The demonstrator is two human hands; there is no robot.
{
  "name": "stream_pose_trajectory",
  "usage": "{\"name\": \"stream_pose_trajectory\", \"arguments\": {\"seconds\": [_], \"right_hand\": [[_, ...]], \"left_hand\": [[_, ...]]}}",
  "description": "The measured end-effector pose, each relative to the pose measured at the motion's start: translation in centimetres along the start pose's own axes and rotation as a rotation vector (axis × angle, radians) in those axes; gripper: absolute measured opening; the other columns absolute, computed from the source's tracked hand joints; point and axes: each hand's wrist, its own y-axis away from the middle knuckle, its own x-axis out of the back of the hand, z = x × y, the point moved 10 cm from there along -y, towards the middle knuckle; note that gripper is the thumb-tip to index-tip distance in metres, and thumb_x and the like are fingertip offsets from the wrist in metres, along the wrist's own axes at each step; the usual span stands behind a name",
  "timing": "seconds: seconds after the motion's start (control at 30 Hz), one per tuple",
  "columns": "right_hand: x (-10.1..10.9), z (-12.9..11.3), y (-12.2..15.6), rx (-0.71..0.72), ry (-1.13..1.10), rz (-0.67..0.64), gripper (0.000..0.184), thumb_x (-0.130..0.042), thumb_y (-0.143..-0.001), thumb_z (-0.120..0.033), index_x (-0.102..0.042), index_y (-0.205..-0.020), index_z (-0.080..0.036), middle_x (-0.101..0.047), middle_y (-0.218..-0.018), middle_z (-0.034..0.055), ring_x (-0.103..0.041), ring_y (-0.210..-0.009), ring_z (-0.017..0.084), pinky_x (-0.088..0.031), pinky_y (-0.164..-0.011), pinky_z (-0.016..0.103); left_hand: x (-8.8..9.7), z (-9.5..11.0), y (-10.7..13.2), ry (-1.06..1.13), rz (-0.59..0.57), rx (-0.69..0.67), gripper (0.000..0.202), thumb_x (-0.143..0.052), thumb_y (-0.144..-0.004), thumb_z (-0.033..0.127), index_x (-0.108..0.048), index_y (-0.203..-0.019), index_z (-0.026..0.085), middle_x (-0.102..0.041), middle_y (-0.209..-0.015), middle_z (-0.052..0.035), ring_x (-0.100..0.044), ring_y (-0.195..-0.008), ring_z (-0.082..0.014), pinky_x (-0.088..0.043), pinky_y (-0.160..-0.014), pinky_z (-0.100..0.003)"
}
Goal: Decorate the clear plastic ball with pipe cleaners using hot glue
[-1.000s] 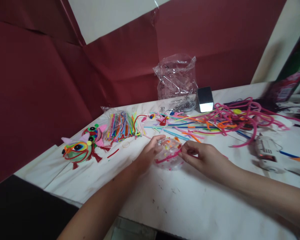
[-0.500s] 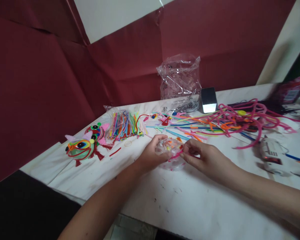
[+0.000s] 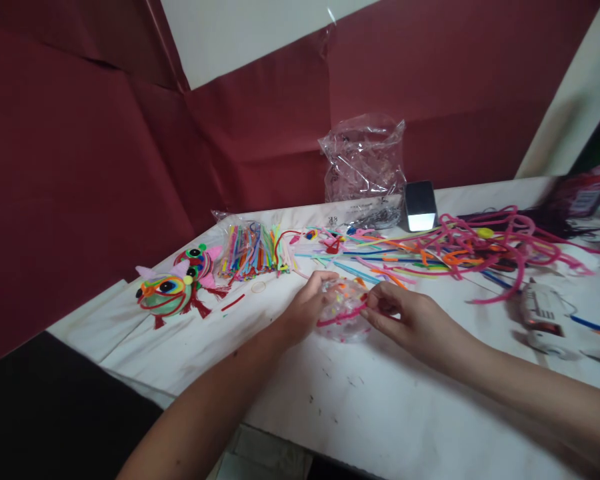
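Note:
In the middle of the table sits a clear, rounded plastic shell [image 3: 344, 303] with orange and yellow bits on it. A pink pipe cleaner [image 3: 341, 317] runs in a curve across its near side. My left hand [image 3: 307, 305] grips the shell from the left, its fingers curled round the far side and partly hidden. At the shell's right edge, my right hand [image 3: 393, 308] pinches the end of the pink pipe cleaner between thumb and forefinger. Two colourful animal-head ornaments with red tassels, a nearer one [image 3: 165, 293] and one behind it [image 3: 195, 261], stand to the left.
A bundle of multicoloured pipe cleaners [image 3: 253, 250] lies in plastic at the back left. Loose pink pipe cleaners [image 3: 505, 243] tangle at the right, near a white device [image 3: 545, 313]. A black box [image 3: 420, 205] and a clear bag [image 3: 365, 160] stand at the back.
My left thumb has moved off the front of the shell, so more of the pink strip shows. My right hand keeps its pinch. The whole view has shifted slightly.

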Motion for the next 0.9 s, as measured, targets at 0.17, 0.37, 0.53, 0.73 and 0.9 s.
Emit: {"name": "stream_pose_trajectory", "arguments": {"seconds": [0.17, 0.37, 0.53, 0.73, 0.9], "right_hand": [[0.2, 0.2, -0.2, -0.046, -0.018, 0.002, 0.018, -0.047, -0.080, -0.038, -0.045, -0.067, -0.025, -0.055, -0.059, -0.0017, -0.050, -0.052, 0.014, -0.041, -0.050, 0.027], [0.4, 0.5, -0.3, -0.067, -0.028, 0.005, 0.018, -0.048, -0.079, -0.037, -0.045, -0.067, -0.024, -0.052, -0.057, -0.0028, -0.048, -0.050, 0.013, -0.038, -0.049, 0.026], [0.3, 0.6, -0.3, -0.067, -0.034, 0.004, 0.018, -0.048, -0.080, -0.037, -0.046, -0.067, -0.024, -0.052, -0.057, -0.0033, -0.048, -0.051, 0.013, -0.037, -0.049, 0.026], [0.3, 0.6, -0.1, -0.062, -0.011, 0.003, 0.017, -0.047, -0.081, -0.036, -0.045, -0.069, -0.024, -0.054, -0.059, -0.0023, -0.049, -0.052, 0.014, -0.039, -0.050, 0.027], [0.2, 0.1, 0.0, -0.036, 0.014, 0.005, 0.014, -0.048, -0.081, -0.032, -0.045, -0.071, -0.024, -0.057, -0.060, -0.0019, -0.051, -0.052, 0.014, -0.040, -0.050, 0.027]], "left_hand": [[-0.3, -0.4, 0.0, -0.016, -0.062, 0.018, 0.059, -0.064, -0.073, 0.036, -0.043, -0.125, 0.021, -0.059, -0.110, -0.0064, -0.058, -0.094, -0.0215, -0.045, -0.079, -0.031], [-0.4, -0.6, 0.0, -0.042, -0.146, -0.013, 0.075, -0.069, -0.069, 0.034, -0.036, -0.135, 0.020, -0.053, -0.127, -0.0110, -0.053, -0.111, -0.0284, -0.044, -0.089, -0.036], [-0.6, -0.1, 0.1, -0.084, -0.166, -0.027, 0.077, -0.067, -0.068, 0.033, -0.035, -0.137, 0.019, -0.048, -0.134, -0.0116, -0.049, -0.118, -0.0301, -0.042, -0.095, -0.038], [-0.7, 1.4, 0.3, -0.192, -0.066, -0.029, 0.077, -0.069, -0.062, 0.030, -0.039, -0.131, 0.014, -0.049, -0.129, -0.0137, -0.054, -0.108, -0.0288, -0.044, -0.092, -0.039], [-1.1, 1.5, 0.4, -0.144, -0.090, -0.053, 0.074, -0.068, -0.064, 0.033, -0.039, -0.129, 0.014, -0.051, -0.126, -0.0134, -0.054, -0.108, -0.0285, -0.043, -0.091, -0.038]]}}
